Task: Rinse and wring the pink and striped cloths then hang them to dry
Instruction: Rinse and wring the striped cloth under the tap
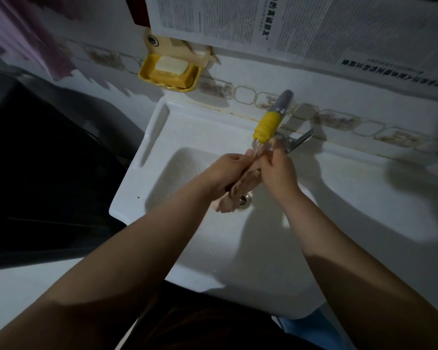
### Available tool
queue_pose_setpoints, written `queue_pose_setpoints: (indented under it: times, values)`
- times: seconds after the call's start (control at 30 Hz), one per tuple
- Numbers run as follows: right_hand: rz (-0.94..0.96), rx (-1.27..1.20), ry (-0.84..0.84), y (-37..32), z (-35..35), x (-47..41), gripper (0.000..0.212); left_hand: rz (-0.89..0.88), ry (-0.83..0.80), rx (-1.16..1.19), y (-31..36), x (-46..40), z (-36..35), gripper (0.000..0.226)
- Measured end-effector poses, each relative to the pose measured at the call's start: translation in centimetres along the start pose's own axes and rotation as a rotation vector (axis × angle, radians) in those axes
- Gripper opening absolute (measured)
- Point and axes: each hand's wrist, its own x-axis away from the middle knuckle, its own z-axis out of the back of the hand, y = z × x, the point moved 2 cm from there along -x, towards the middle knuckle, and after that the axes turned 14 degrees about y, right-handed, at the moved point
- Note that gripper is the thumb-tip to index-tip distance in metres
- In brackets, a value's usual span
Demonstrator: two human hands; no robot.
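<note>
1. Two hands over the white sink (339,198), directly below the yellow-tipped tap (266,126).
2. Left hand (225,173): fingers curled round the lower part of a bunched pinkish cloth (240,184).
3. Right hand (280,173): fingers curled round the cloth's upper end, just under the tap spout.
4. Cloth's loose tail hanging over the drain (243,199), below the tap.
5. Yellow soap dish (147,72) with a pale bar on the wall, left of the tap.

Dim, hard shadows, wide-angle edge warp.
</note>
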Motion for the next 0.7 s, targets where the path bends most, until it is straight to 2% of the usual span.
queue_pose_setpoints:
  times: [0.07,0.13,0.2,0.27,0.37,0.4,0.47,0.53,0.6,0.7]
  values:
    - [-0.141,-0.198,-0.186,-0.3,0.0,0.4,0.033,-0.029,-0.037,-0.076,0.7,-0.6,1.2,0.054]
    - [-0.175,-0.159,-0.422,-0.4,0.1,0.7,0.041,-0.083,-0.012,-0.251,2.0,-0.8,2.2,0.059]
    - [-0.11,-0.072,-0.562,-0.4,0.2,1.4,0.032,-0.168,0.028,-0.402,3.2,-1.1,2.4,0.065]
    - [-0.105,-0.14,-0.532,-0.6,0.2,1.5,0.034,-0.249,0.023,-0.473,3.7,-1.4,2.0,0.07]
    - [-0.189,-0.321,-0.362,-0.9,0.6,0.7,0.043,-0.231,-0.156,-0.347,2.0,-1.0,1.5,0.069]
    - [-0.246,-0.369,-0.292,-0.7,0.6,0.2,0.04,-0.202,-0.211,-0.262,0.7,-1.1,1.5,0.065]
    - [-0.366,-0.462,-0.195,-0.2,0.6,-0.6,0.04,-0.208,-0.2,-0.117,-1.9,-1.2,1.6,0.043]
    - [-0.473,-0.546,-0.135,0.1,0.8,-1.1,0.043,-0.219,-0.094,0.018,-4.0,-1.5,1.6,0.034]
    - [-0.539,-0.563,-0.052,0.1,1.0,-1.3,0.039,-0.129,0.049,0.207,-4.3,-1.4,1.5,0.048]
    - [-0.342,-0.376,0.005,-1.0,0.3,0.2,0.035,0.011,0.304,0.271,-3.1,-1.6,1.2,0.048]
